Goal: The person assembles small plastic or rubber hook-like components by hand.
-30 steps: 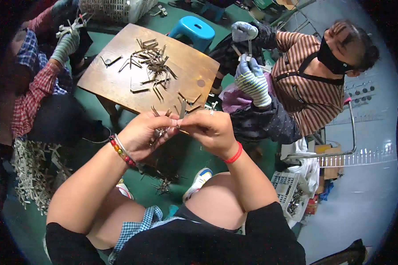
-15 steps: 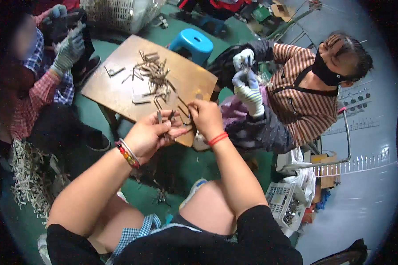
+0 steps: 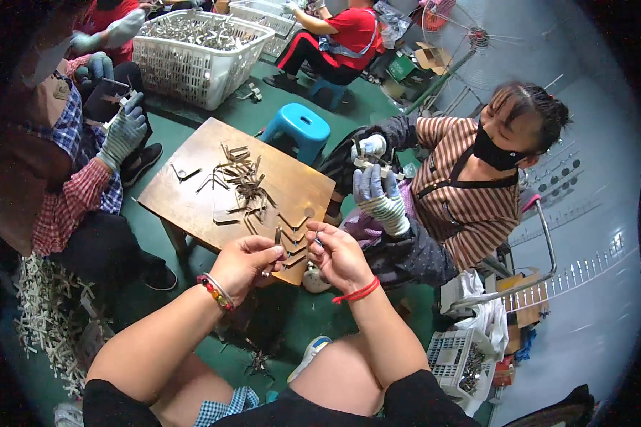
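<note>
My left hand (image 3: 243, 265) is closed, with a short flat metal strip (image 3: 279, 235) standing up between thumb and fingers. Close beside it, my right hand (image 3: 343, 262) pinches a small part (image 3: 318, 240) whose kind is too small to tell. Both hands are over the near right corner of a wooden table (image 3: 185, 147). Just beyond them on that corner, several V-bent metal strips (image 3: 293, 235) lie in a neat row. A loose pile of similar bent metal strips (image 3: 246, 186) covers the middle of the table.
A blue stool (image 3: 297, 128) stands behind the table. A co-worker in a striped top (image 3: 470, 171) sits at right, another in checked sleeves (image 3: 68, 206) at left, both handling metal parts. White baskets of parts stand at the back (image 3: 199, 67) and lower right (image 3: 452, 324).
The view has tilted up, showing more of the background. My right hand has come off the table corner, back toward me, with a small part in its fingers. The left hand's fingers have closed more.
</note>
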### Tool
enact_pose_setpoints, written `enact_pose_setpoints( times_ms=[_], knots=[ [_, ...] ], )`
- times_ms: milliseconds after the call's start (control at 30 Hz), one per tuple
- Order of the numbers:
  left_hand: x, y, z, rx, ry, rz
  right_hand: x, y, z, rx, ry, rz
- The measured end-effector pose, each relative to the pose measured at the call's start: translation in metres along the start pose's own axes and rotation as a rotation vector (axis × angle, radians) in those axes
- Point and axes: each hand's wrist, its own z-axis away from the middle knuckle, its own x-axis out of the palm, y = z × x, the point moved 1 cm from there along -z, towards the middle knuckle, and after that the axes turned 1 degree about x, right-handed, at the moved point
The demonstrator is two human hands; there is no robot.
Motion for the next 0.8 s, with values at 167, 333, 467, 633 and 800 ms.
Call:
enact_pose_setpoints(
  times_ms=[167,333,467,633,800],
  knots=[
    [0.006,-0.002,-0.001,0.029,0.075,0.027,0.007,0.006,0.007,-0.021,-0.045,0.033],
    [0.002,-0.005,-0.002,0.04,0.037,-0.002,0.012,0.015,0.009,-0.03,-0.078,0.074],
    [0.002,-0.005,-0.004,0.058,0.064,0.058,0.016,0.017,0.01,-0.054,-0.083,0.206],
    [0.002,0.0,-0.002,0.039,0.004,0.044,0.02,0.019,0.01,-0.064,-0.067,0.551],
    [0.0,-0.001,-0.005,0.079,0.066,0.073,0.02,0.022,0.008,-0.104,-0.046,0.687]
  ],
)
